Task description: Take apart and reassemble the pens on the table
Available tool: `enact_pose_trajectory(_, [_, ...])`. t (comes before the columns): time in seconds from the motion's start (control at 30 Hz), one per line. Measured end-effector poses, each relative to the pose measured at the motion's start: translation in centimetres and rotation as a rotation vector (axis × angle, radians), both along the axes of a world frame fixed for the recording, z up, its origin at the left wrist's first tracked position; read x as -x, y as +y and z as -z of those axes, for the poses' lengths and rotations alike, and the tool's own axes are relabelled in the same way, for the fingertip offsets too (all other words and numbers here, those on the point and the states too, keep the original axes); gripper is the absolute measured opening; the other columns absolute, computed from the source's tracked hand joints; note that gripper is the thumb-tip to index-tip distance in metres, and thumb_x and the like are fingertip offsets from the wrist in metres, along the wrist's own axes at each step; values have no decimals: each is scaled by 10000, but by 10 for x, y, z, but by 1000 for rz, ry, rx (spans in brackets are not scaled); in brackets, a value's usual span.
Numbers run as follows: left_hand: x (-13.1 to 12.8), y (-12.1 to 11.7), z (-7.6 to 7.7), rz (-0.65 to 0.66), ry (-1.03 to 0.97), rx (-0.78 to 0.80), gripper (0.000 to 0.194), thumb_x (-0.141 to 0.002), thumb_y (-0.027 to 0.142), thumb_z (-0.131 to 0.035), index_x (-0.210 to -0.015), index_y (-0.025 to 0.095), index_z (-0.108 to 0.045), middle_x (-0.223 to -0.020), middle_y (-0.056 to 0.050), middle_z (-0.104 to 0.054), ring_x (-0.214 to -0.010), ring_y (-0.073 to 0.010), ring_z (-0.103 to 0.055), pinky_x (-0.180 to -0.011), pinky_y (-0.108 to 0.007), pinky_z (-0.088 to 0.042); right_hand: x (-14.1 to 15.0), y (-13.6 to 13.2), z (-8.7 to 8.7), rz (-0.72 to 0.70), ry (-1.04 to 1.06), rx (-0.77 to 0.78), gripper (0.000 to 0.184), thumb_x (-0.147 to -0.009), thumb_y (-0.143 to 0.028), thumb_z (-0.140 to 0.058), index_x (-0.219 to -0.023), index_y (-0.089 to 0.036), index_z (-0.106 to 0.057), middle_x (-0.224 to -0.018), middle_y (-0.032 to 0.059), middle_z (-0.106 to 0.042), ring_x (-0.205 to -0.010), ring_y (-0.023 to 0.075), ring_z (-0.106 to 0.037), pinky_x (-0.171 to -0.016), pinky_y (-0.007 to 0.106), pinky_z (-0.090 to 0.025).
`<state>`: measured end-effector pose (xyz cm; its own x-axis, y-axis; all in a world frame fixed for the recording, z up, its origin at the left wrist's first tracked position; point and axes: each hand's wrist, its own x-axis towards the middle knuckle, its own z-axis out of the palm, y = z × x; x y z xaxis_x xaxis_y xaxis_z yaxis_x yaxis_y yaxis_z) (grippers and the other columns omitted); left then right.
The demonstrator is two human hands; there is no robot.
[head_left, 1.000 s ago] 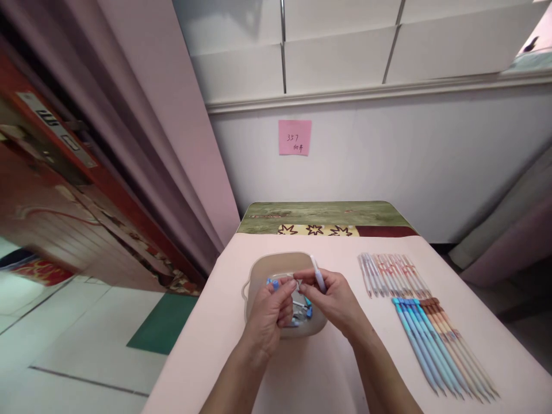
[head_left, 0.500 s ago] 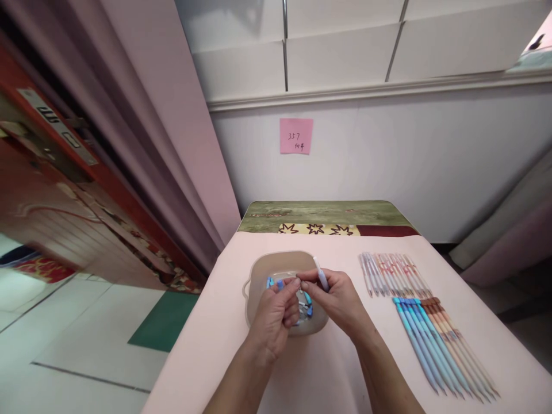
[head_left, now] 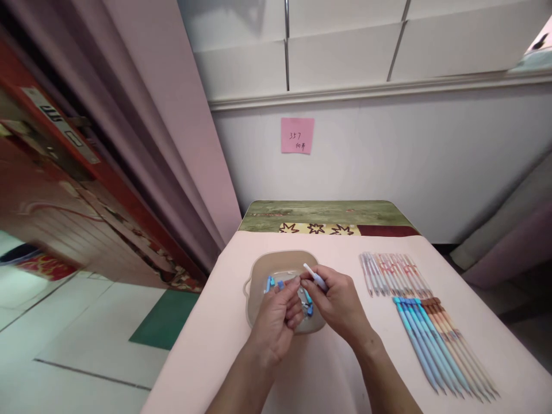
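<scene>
Over a beige basin (head_left: 267,261), my two hands meet with their fingertips together. My right hand (head_left: 338,296) is closed round a pale lavender pen barrel (head_left: 319,281), whose thin white end points up and left. My left hand (head_left: 278,313) is pinched shut, its thumb and forefinger touching the right fingertips. Whatever lies in that pinch is too small to make out. A small blue piece (head_left: 280,284) shows just above the left fingers; I cannot tell if it is held. Inside the basin lie blue pen parts (head_left: 309,309), partly hidden by my hands.
To the right, a row of pale clear pen barrels (head_left: 392,275) lies behind a row of blue pens (head_left: 420,339) and brown-capped pens (head_left: 452,345). A pink cloth (head_left: 215,339) covers the table. A pink note (head_left: 297,135) is stuck on the wall behind.
The pen barrel in my right hand has tipped over to the left, from nearly upright to slanted. My left hand has barely moved.
</scene>
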<state>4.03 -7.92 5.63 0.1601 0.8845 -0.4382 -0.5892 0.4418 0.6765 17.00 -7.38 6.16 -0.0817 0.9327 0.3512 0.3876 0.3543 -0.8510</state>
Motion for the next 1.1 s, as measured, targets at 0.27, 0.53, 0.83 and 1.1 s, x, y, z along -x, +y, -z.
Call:
enact_pose_trajectory(0.27, [2,0,-11,-19,-73,-36,221,-774,328,-671,-806,134,-571,-491,99,-316,-393,-27,-229,-362,-150,-208,-3,-2,-2,6,7,54,114,-858,-277,-556,-798,-190,-599,-679,-17,-593,-612,119,-512,-569,199,-387])
enact_pose_trajectory(0.53, [15,6,-9,-151,-176,14,146,-875,121,-486,-819,110,-620,-817,-87,-646,-701,-135,-618,-649,-257,-520,-6,-4,-5,7,115,161,175,-843,-338,-578,-771,-180,-602,-594,-45,-498,-544,97,-410,-504,195,-340])
enact_pose_trajectory(0.83, [8,-4,-1,-238,-175,102,129,-873,150,-568,-922,85,-668,-689,-37,-623,-559,-79,-584,-528,-178,-515,-9,-12,-15,44,-21,93,135,-835,-287,-577,-752,-191,-623,-631,-12,-598,-562,119,-506,-525,204,-387])
enact_pose_trajectory(1.1, [1,-5,4,-294,-308,266,86,-856,58,-560,-822,62,-639,-733,-71,-679,-597,-97,-649,-568,-186,-572,-8,-13,-18,72,-143,5,88,-832,-234,-577,-789,-204,-648,-707,2,-657,-629,138,-584,-573,212,-411])
